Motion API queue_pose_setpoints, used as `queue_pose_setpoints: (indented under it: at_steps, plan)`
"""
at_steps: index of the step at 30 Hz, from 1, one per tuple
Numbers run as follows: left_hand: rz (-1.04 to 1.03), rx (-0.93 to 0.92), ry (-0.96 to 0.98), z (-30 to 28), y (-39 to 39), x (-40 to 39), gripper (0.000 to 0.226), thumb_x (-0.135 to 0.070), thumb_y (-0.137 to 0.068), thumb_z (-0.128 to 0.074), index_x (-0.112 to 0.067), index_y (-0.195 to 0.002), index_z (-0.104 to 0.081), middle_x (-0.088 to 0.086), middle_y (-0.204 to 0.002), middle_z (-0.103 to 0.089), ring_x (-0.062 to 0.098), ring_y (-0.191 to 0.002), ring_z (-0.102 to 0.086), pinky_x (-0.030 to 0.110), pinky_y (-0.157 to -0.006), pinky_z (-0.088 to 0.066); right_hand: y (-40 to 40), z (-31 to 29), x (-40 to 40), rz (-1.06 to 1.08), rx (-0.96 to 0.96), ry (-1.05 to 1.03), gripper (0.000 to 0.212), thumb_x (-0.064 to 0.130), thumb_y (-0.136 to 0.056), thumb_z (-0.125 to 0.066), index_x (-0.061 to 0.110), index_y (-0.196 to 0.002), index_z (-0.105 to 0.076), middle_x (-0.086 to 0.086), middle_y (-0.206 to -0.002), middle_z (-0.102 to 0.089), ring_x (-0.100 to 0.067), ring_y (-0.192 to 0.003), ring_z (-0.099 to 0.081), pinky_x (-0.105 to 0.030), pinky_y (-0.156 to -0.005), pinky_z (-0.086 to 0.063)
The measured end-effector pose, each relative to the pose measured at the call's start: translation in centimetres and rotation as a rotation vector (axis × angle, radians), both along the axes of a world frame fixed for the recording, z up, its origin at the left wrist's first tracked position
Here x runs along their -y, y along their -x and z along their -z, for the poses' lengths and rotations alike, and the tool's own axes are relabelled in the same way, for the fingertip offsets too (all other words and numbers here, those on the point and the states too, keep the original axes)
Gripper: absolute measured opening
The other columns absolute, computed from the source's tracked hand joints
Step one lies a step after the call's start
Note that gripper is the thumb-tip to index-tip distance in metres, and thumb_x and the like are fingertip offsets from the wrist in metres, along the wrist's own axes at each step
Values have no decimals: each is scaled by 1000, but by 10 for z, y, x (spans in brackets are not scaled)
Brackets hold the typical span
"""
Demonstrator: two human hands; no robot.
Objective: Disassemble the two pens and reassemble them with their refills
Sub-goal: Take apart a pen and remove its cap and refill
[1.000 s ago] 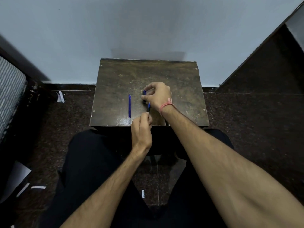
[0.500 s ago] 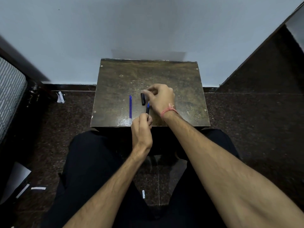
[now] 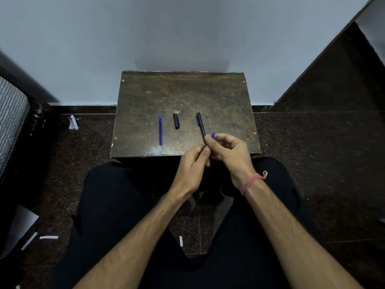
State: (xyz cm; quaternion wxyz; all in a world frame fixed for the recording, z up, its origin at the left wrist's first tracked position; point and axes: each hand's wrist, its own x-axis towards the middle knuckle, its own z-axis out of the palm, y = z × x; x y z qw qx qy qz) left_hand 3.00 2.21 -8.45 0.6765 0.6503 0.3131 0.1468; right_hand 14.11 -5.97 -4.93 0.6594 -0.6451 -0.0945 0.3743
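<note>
On the small dark wooden table (image 3: 218, 97) lie a thin blue refill (image 3: 160, 132) at the left and a short black cap (image 3: 176, 121) just to its right. A black pen (image 3: 200, 126) with a blue strip near its far end points away from me. Its near end disappears between my fingertips. My left hand (image 3: 192, 170) grips that end from below, thumb on top. My right hand (image 3: 228, 152) pinches the same end from the right. A small blue part (image 3: 213, 134) sticks out above my right fingers. I cannot tell what it belongs to.
The table stands against a pale wall, with my black-trousered legs under its front edge. Dark stone floor lies on both sides, with paper scraps (image 3: 73, 122) at the left and a striped mattress (image 3: 10, 115) at the far left.
My right hand left the black cap on the table and drew back to meet my left hand. Both hands shifted right, and the black pen now shows at full length.
</note>
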Motion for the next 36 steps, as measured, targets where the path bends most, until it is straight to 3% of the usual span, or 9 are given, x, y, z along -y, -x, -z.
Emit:
queue_pose_setpoints:
  at_steps: [4,8,11,18,25,29,32,34,36]
  plan:
    - [-59,26,55,2,-2,5,14,-25,-115,-65,-24,-118,-79,-3,-88,-80,7,-75,-68,24,-67,-56,-8,1,0,26,65,-11,3,22,-97,-83,19,-94,-82,-3,-87,-78,-23,-75,-69,-28,-69,-60]
    - [-147,7,13,2,-1,1,18,-21,-109,-75,-17,-122,-86,2,-97,-88,11,-78,-75,27,-73,-63,-11,5,0,22,77,-35,8,26,-102,-78,24,-96,-83,-5,-97,-82,-27,-72,-68,-30,-67,-62]
    - [-70,-27,-19,0,-2,0,19,-19,-112,-69,-15,-117,-88,0,-87,-84,8,-72,-73,24,-69,-62,-8,8,-2,6,52,-37,16,28,-107,-70,20,-98,-81,-5,-96,-78,-18,-64,-60,-28,-62,-55]
    - [80,67,506,-13,-1,-3,22,-20,-115,-62,-8,-110,-80,-3,-81,-72,7,-65,-72,28,-71,-68,-12,0,-2,-55,-298,-191,22,30,-111,-59,18,-97,-70,3,-84,-66,-12,-44,-49,-21,-38,-43]
    - [116,176,817,-17,-1,-1,26,-29,-115,-60,-16,-103,-79,-5,-79,-65,2,-60,-65,24,-65,-67,-15,1,-3,-101,-451,-280,26,35,-112,-54,18,-105,-73,5,-88,-58,-6,-55,-46,-21,-44,-51]
    - [65,183,761,-12,-1,-3,24,-28,-112,-64,-16,-105,-84,-3,-86,-72,4,-64,-70,29,-71,-69,-17,5,-6,-91,-334,-217,27,36,-108,-62,21,-122,-80,5,-109,-77,-5,-56,-51,-19,-51,-49]
    - [64,138,647,-7,2,-3,25,-24,-113,-64,-15,-109,-87,-2,-90,-75,6,-67,-72,30,-74,-70,-19,8,-6,31,-236,-195,29,28,-90,-82,17,-116,-74,6,-99,-75,-5,-69,-54,-18,-58,-50]
    - [38,126,629,-5,2,-1,22,-25,-112,-66,-11,-114,-84,-1,-90,-76,6,-67,-73,31,-75,-70,-21,11,-5,51,-225,-189,21,23,-92,-80,15,-111,-74,1,-100,-78,-9,-69,-54,-20,-60,-52]
    - [24,129,623,-5,0,-2,22,-27,-109,-69,-12,-113,-85,-1,-91,-77,7,-68,-73,31,-76,-71,-24,10,-4,-9,-226,-185,18,25,-106,-67,16,-118,-76,-4,-117,-82,-13,-73,-62,-24,-65,-57]
